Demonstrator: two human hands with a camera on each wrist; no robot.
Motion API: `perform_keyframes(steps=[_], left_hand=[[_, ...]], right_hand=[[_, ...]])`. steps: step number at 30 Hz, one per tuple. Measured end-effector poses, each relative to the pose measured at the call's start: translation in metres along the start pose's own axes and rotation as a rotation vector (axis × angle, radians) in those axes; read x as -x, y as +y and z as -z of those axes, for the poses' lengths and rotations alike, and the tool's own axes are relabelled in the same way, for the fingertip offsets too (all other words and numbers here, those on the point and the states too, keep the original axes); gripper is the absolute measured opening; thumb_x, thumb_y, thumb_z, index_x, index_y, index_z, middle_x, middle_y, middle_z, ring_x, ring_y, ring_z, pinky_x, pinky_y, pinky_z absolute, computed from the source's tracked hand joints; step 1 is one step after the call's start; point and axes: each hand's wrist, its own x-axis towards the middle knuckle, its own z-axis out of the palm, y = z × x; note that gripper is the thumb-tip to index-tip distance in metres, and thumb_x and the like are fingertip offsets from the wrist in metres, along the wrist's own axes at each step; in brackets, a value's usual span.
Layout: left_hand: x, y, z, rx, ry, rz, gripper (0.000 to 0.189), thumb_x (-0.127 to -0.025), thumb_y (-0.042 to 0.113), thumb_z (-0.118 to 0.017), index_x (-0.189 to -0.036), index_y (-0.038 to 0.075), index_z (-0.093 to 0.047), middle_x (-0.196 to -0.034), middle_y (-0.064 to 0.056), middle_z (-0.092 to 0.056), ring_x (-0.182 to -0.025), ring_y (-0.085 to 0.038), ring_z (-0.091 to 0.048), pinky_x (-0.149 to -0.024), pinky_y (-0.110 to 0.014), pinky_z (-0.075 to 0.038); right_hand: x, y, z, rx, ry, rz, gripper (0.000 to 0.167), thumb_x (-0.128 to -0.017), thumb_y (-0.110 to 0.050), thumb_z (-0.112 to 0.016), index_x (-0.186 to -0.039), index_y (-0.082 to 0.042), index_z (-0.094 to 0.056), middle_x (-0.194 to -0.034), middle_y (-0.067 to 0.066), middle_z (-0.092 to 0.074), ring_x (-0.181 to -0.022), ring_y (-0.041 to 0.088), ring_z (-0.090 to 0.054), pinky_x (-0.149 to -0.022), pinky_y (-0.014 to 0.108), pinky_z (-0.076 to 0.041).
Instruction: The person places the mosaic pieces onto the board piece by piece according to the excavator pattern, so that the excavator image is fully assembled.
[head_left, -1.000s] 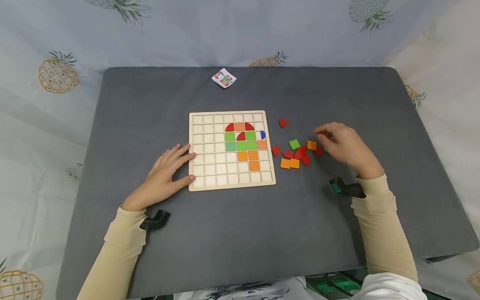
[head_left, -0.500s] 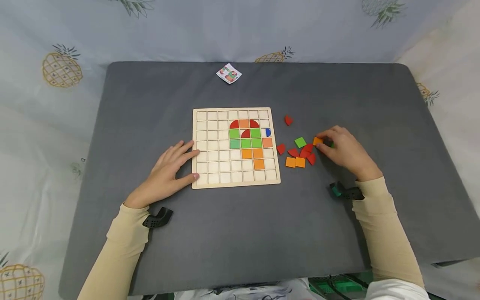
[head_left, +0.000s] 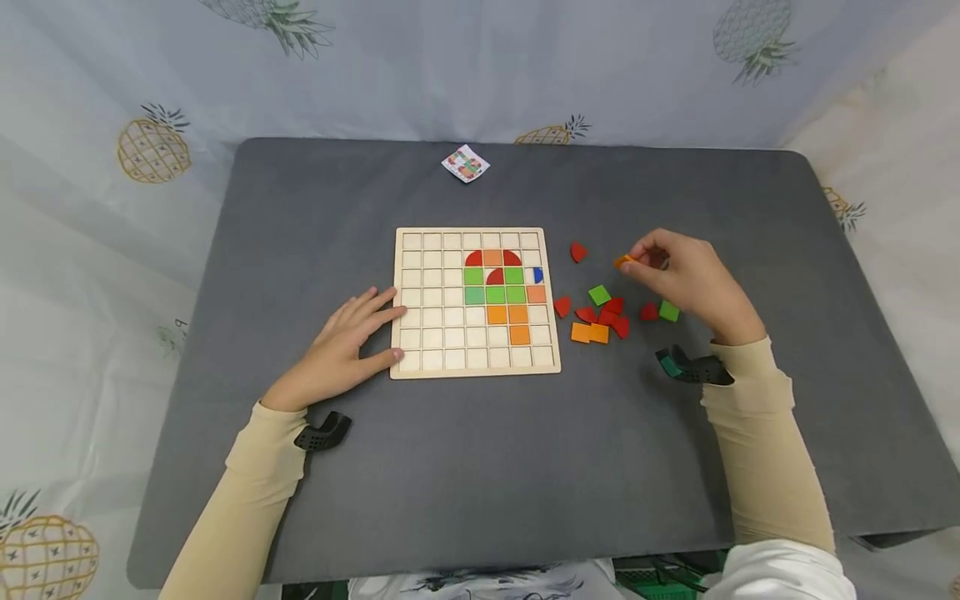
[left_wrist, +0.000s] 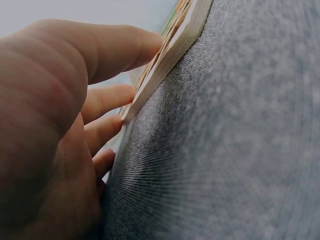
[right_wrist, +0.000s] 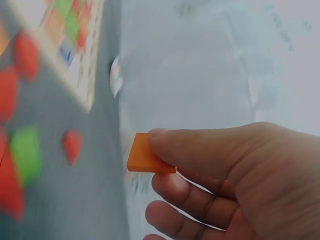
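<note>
An orange square tile [right_wrist: 142, 156] is pinched between the thumb and fingers of my right hand [head_left: 688, 279], held up above the loose pieces. My left hand [head_left: 337, 350] rests at the left side of a wooden grid board [head_left: 435, 337], fingers spread and fairly straight, with the thumb and fingertips touching its edge [left_wrist: 172, 52]. Set in the board's right half are red quarter-round pieces, green, orange and salmon squares, and a blue half-round piece [head_left: 537, 275].
Right of the board lie loose red pieces [head_left: 620, 327], two orange squares [head_left: 581, 332] and green squares [head_left: 598, 295]. A lone red piece [head_left: 577, 252] sits farther back. A small patterned card [head_left: 466, 163] lies near the far edge of the grey table [head_left: 480, 475].
My right hand took hold of an orange square from the loose pieces and raised it, moving up and left. The left hand stays at the board's edge.
</note>
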Motion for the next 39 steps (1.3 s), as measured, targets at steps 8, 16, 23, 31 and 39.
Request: perform_keyframes(steps=[8, 16, 23, 31, 39], left_hand=[[0.001, 0.000, 0.001, 0.007, -0.002, 0.003, 0.063, -0.099, 0.033, -0.067, -0.155, 0.018, -0.042, -0.171, -0.005, -0.020, -0.160, -0.032, -0.008, -0.127, -0.059, -0.004], [-0.004, -0.001, 0.000, -0.014, 0.017, -0.021, 0.065, -0.098, 0.032, -0.069, -0.155, 0.017, -0.043, -0.170, -0.006, -0.022, -0.159, -0.033, -0.010, -0.127, -0.058, -0.005], [-0.002, -0.001, -0.001, -0.018, 0.008, -0.009, 0.065, -0.098, 0.034, -0.069, -0.155, 0.017, -0.042, -0.171, -0.005, -0.021, -0.160, -0.033, -0.009, -0.127, -0.059, -0.006], [0.002, -0.001, -0.002, -0.009, -0.001, 0.013, 0.067, -0.097, 0.035, -0.069, -0.156, 0.019, -0.041, -0.171, -0.003, -0.019, -0.160, -0.031, -0.008, -0.126, -0.060, -0.005], [0.000, 0.001, -0.001, -0.015, -0.005, 0.019, 0.066, -0.097, 0.034, -0.070, -0.155, 0.020, -0.042, -0.171, -0.002, -0.019, -0.160, -0.030, -0.008, -0.127, -0.059, -0.005]], right_hand=[[-0.020, -0.054, -0.020, -0.102, -0.036, 0.113, 0.017, -0.100, -0.021, -0.066, -0.110, -0.009, -0.069, -0.096, 0.008, -0.067, -0.080, 0.023, -0.054, -0.064, 0.027, -0.046], [-0.023, -0.072, -0.046, -0.174, -0.091, 0.235, 0.010, -0.095, -0.017, -0.073, -0.102, -0.009, -0.071, -0.090, 0.004, -0.068, -0.077, 0.018, -0.056, -0.065, 0.027, -0.047], [-0.024, -0.078, -0.073, -0.128, -0.210, 0.330, 0.008, -0.096, -0.018, -0.072, -0.102, -0.013, -0.074, -0.089, 0.000, -0.069, -0.080, 0.015, -0.057, -0.071, 0.029, -0.048], [-0.024, -0.086, -0.094, -0.076, -0.291, 0.339, 0.005, -0.095, -0.022, -0.073, -0.096, -0.017, -0.076, -0.087, -0.004, -0.070, -0.074, 0.013, -0.056, -0.064, 0.028, -0.047], [-0.022, -0.087, -0.104, -0.008, -0.301, 0.348, 0.007, -0.093, -0.023, -0.075, -0.095, -0.017, -0.077, -0.091, -0.004, -0.070, -0.080, 0.014, -0.055, -0.067, 0.028, -0.047]])
